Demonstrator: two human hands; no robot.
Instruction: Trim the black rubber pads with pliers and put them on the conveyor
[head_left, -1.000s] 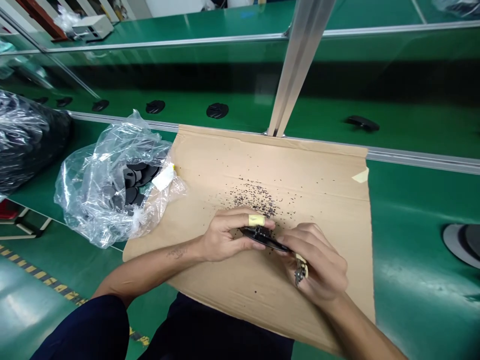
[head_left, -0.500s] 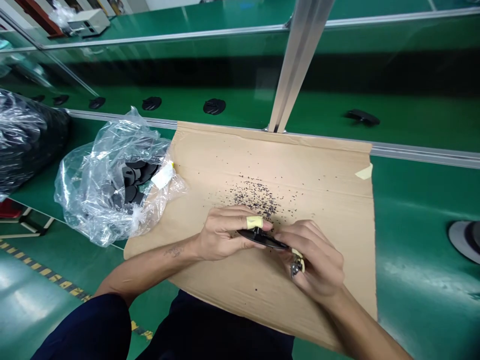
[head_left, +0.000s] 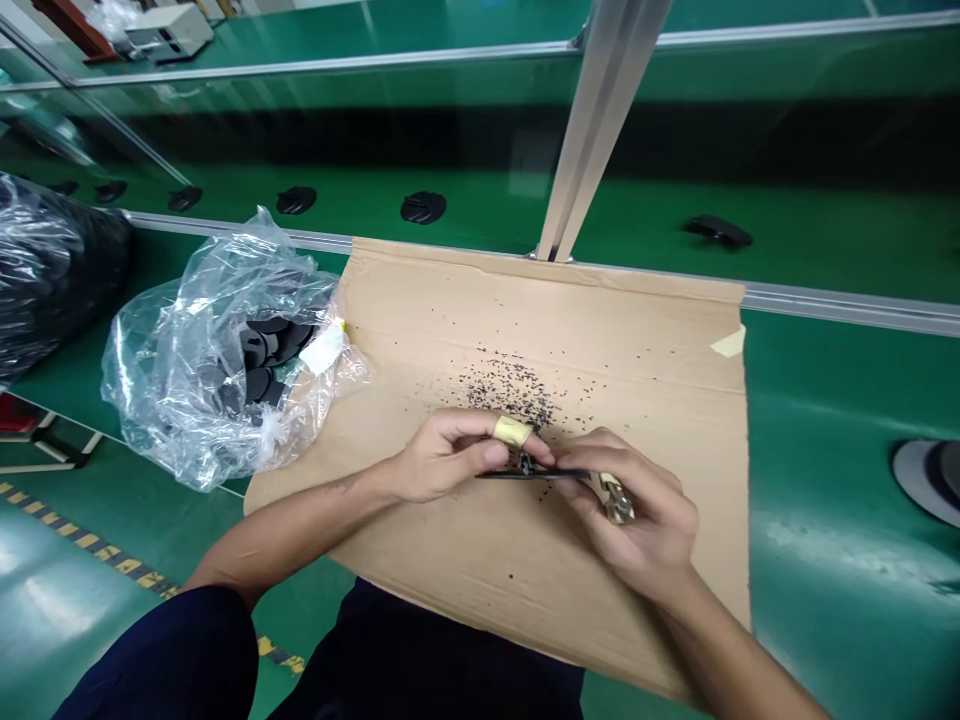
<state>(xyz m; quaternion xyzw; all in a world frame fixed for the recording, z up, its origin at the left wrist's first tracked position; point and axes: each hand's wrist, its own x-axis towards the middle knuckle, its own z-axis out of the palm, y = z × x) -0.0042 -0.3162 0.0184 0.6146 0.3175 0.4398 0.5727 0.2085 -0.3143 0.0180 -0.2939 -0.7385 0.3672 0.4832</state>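
A thin black plastic disc point(head_left: 536, 474) is held nearly edge-on above the cardboard, with a small raised part on its upper face. My left hand point(head_left: 442, 460) pinches its left side between thumb and forefinger; yellow tape point(head_left: 512, 431) wraps that forefinger. My right hand point(head_left: 645, 505) grips the disc's right edge with closed fingers. Tucked in the right palm is a small metal tool point(head_left: 619, 503) with a yellowish covering, its kind mostly hidden. Beyond my hands, many tiny black scraps point(head_left: 510, 390) lie scattered on the cardboard sheet point(head_left: 450, 560).
An open clear plastic bag point(head_left: 187, 330) of black discs stands at the left, beside a large dark bag point(head_left: 52, 270). Several black parts point(head_left: 424, 207) lie along the green shelf behind. A metal post point(head_left: 600, 130) rises at the back. A grey round object point(head_left: 926, 480) sits far right.
The disc has turned from tilted to nearly level, and its raised part shows more clearly. My right hand has rotated slightly, swinging the metal tool to the right and up.
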